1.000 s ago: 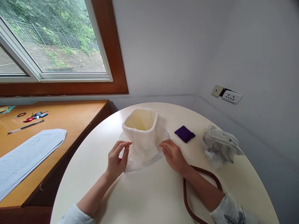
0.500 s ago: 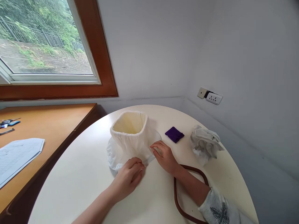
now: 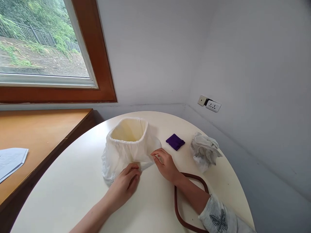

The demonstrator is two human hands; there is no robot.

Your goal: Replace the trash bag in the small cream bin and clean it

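Note:
A bin (image 3: 131, 130) with a pale yellow inside stands upright on the round table. A thin white plastic bag (image 3: 121, 155) is folded over its rim and hangs loosely round the outside. At the front of the bin, my left hand (image 3: 127, 181) is closed on the bag's lower edge, close to the tabletop. My right hand (image 3: 166, 163) pinches the bag's edge at the bin's right side. A brown rounded ring frame (image 3: 176, 207) lies partly under my right forearm.
A folded purple cloth (image 3: 175, 141) and a crumpled whitish plastic bag (image 3: 205, 150) lie right of the bin on the round table (image 3: 60, 184). A wooden desk (image 3: 48, 129) with papers (image 3: 12, 161) stands at left. Wall sockets (image 3: 213, 105) are at right.
The view has turned slightly right, so everything sits further left. The bag's front edge between my hands is drawn up a little, and its left side bulges outward more. Both hands keep their grip.

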